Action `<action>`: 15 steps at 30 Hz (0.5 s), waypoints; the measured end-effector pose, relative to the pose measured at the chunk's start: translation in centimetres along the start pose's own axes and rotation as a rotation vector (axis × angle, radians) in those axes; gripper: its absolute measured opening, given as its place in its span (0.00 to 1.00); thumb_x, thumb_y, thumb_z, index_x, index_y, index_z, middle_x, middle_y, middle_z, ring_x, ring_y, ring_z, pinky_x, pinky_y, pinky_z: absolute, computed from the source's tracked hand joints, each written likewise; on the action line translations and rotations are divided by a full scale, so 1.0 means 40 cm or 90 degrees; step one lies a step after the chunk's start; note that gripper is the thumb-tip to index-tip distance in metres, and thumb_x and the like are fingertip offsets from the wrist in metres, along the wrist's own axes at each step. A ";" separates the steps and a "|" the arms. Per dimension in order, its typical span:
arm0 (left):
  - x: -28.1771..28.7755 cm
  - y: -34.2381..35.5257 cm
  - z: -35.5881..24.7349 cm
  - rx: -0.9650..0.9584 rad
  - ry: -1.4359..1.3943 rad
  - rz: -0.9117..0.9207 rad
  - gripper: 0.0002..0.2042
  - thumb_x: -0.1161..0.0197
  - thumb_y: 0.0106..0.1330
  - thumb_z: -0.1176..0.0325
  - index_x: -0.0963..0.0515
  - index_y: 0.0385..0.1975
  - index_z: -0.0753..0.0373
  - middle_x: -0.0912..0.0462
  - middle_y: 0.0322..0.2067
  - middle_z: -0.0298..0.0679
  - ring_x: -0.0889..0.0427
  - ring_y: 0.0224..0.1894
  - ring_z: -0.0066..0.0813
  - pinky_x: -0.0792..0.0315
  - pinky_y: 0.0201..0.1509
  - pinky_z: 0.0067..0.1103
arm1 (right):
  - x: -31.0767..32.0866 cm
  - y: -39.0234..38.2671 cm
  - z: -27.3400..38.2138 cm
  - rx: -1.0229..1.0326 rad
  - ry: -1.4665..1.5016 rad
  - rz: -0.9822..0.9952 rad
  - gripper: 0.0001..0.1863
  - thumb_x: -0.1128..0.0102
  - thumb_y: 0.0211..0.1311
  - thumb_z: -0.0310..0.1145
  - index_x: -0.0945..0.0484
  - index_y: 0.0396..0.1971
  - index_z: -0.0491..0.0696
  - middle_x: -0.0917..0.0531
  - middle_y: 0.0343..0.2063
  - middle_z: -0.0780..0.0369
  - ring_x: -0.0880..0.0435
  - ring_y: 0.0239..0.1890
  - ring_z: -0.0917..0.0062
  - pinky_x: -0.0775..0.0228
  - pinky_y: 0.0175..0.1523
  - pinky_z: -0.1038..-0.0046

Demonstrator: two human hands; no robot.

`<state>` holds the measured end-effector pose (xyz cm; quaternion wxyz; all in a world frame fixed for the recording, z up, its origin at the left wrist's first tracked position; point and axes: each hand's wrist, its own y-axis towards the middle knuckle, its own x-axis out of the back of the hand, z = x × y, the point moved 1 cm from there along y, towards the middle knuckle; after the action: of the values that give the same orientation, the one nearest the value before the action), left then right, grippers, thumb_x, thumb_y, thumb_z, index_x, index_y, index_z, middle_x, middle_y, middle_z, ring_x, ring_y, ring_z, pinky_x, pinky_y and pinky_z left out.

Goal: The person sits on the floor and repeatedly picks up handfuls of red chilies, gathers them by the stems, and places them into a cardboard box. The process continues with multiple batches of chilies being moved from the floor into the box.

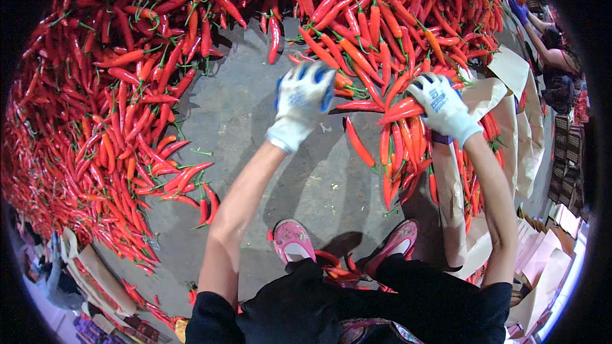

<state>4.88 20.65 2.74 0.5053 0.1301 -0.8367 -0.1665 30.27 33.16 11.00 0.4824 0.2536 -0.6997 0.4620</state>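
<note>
My left hand (301,99), in a white glove with blue fingertips, is curled at the edge of some loose red chilli peppers (354,105); whatever its fingers grip, if anything, is hidden. My right hand (443,105), gloved alike, is closed on red chillies (403,111), over a bunch of peppers lying lengthwise. Just right of that bunch, beside my right forearm, stand open cream paper bags (449,204) with more chillies in and around them.
Large chilli heaps (115,121) cover the left and far floor, around grey concrete (236,114). My pink shoes (293,236) are below. A co-worker's arm (539,41) shows at upper right, another person (54,280) at lower left. Stacked paper (542,267) lies at lower right.
</note>
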 end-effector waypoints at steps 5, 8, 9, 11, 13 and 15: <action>-0.081 0.087 0.009 -0.058 0.173 0.179 0.19 0.39 0.53 0.65 0.25 0.46 0.56 0.24 0.46 0.41 0.24 0.47 0.38 0.29 0.48 0.32 | 0.035 0.029 0.002 -0.096 -0.013 0.113 0.29 0.32 0.43 0.39 0.29 0.49 0.47 0.27 0.47 0.54 0.30 0.54 0.59 0.37 0.58 0.60; -0.095 0.086 0.045 -0.048 0.217 0.254 0.20 0.39 0.54 0.64 0.26 0.49 0.57 0.24 0.45 0.43 0.24 0.47 0.37 0.29 0.46 0.33 | 0.001 0.121 0.075 -0.109 0.176 -0.047 0.24 0.37 0.51 0.40 0.29 0.47 0.47 0.24 0.43 0.54 0.25 0.48 0.58 0.34 0.54 0.60; -0.111 0.093 0.033 -0.048 0.197 0.233 0.21 0.39 0.54 0.64 0.26 0.49 0.57 0.24 0.43 0.43 0.24 0.45 0.38 0.29 0.45 0.33 | -0.017 0.146 0.087 -0.142 0.156 -0.067 0.25 0.37 0.51 0.43 0.29 0.48 0.47 0.23 0.43 0.53 0.24 0.47 0.58 0.32 0.51 0.61; -0.112 0.083 0.035 -0.039 0.186 0.208 0.21 0.40 0.54 0.64 0.27 0.50 0.57 0.23 0.40 0.42 0.22 0.43 0.38 0.28 0.42 0.34 | -0.063 0.220 0.138 -0.258 0.117 -0.079 0.31 0.40 0.55 0.49 0.32 0.53 0.44 0.23 0.43 0.51 0.23 0.46 0.58 0.31 0.51 0.60; -0.095 0.068 0.036 -0.006 0.195 0.243 0.21 0.39 0.54 0.64 0.27 0.50 0.57 0.22 0.36 0.41 0.21 0.39 0.38 0.27 0.40 0.33 | -0.087 0.271 0.181 -0.374 0.194 -0.079 0.36 0.40 0.54 0.51 0.35 0.57 0.42 0.24 0.47 0.50 0.24 0.50 0.57 0.33 0.55 0.60; -0.078 0.039 0.066 -0.031 0.224 0.192 0.21 0.39 0.54 0.64 0.27 0.50 0.56 0.21 0.31 0.40 0.20 0.34 0.38 0.27 0.35 0.33 | -0.115 0.296 0.217 -0.346 0.297 -0.092 0.35 0.39 0.54 0.50 0.34 0.56 0.42 0.25 0.49 0.47 0.25 0.51 0.55 0.34 0.56 0.59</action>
<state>3.87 23.66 -0.28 0.6657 0.0183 -0.7413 -0.0843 18.83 30.27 1.14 0.7103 0.0523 -0.6483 0.2693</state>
